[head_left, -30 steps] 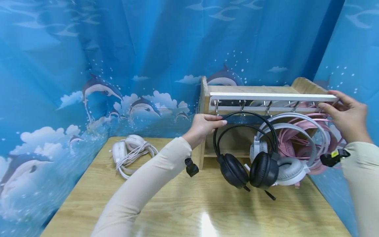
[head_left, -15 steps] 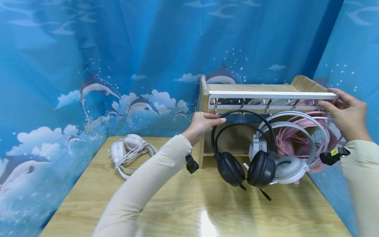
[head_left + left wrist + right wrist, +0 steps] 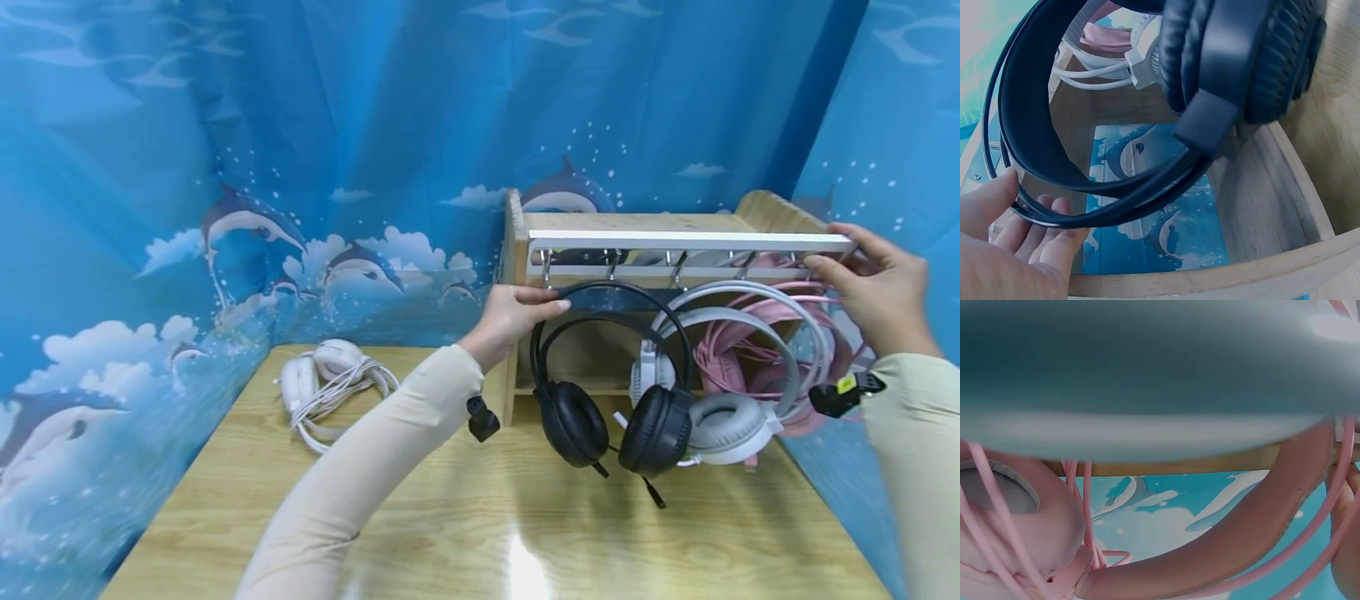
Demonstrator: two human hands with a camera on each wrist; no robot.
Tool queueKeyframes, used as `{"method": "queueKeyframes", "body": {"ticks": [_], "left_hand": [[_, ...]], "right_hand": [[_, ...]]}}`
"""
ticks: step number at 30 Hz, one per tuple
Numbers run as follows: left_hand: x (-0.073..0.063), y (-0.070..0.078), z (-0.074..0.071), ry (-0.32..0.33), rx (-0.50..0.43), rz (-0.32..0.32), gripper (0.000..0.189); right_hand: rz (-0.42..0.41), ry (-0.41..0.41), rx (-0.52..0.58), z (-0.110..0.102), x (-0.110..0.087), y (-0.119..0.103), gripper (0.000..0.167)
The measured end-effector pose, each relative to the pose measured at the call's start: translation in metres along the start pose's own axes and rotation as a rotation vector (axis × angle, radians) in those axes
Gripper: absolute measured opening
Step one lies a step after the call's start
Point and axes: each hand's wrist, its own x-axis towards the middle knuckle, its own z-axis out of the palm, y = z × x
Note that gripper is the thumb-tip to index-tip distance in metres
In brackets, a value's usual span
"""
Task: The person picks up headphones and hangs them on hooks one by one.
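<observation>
My left hand (image 3: 513,321) pinches the headband of a black pair of headphones (image 3: 656,429) between thumb and fingers, just under the left part of a hook rail (image 3: 675,242). The ear cups hang down in front of a wooden rack (image 3: 516,250). In the left wrist view the thumb lies over the band's thin outer hoop (image 3: 992,125), fingers beneath. At the rail's right end, my right hand (image 3: 881,287) grips the rail, thumb in front. White headphones (image 3: 723,429) hang to the right of the black pair, with pink headphones (image 3: 1229,550) behind them.
Another white pair of headphones (image 3: 300,387), its cable bundled, lies at the left back of the wooden table (image 3: 420,517). Several metal hooks (image 3: 678,268) line the rail. A blue dolphin-print curtain (image 3: 375,125) stands behind the table.
The black headphones' ear cups have swung left and turned slightly, while the left hand keeps its pinch on the headband. The right hand stays on the rail; the view has shifted slightly.
</observation>
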Motion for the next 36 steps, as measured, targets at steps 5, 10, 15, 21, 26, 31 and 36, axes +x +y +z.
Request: {"method": "queueKeyframes", "body": {"ticks": [5,10,15,21,26,31,36], "left_hand": [[0.0,0.0,-0.001,0.0,0.01,-0.004,0.031],[-0.002,0.001,-0.005,-0.015,0.014,-0.009,0.03],[-0.008,0.002,-0.013,-0.059,0.001,-0.017,0.028],[-0.014,0.006,-0.026,-0.088,0.054,0.023,0.027],[-0.021,0.011,-0.037,-0.091,0.107,0.058,0.027],[-0.027,0.015,-0.046,-0.06,0.171,0.08,0.026],[-0.029,0.019,-0.05,-0.015,0.213,0.114,0.027]], "right_hand": [[-0.016,-0.006,0.027,0.001,-0.001,-0.001,0.046],[-0.031,-0.005,0.032,0.002,-0.001,-0.001,0.045],[-0.032,-0.004,0.017,0.002,-0.002,0.0,0.045],[-0.031,0.0,-0.006,0.001,-0.002,0.0,0.045],[-0.032,-0.005,-0.015,0.001,-0.002,0.0,0.044],[-0.034,-0.012,-0.021,0.001,-0.003,-0.001,0.045],[-0.038,-0.008,-0.005,0.001,-0.002,-0.001,0.045]]}}
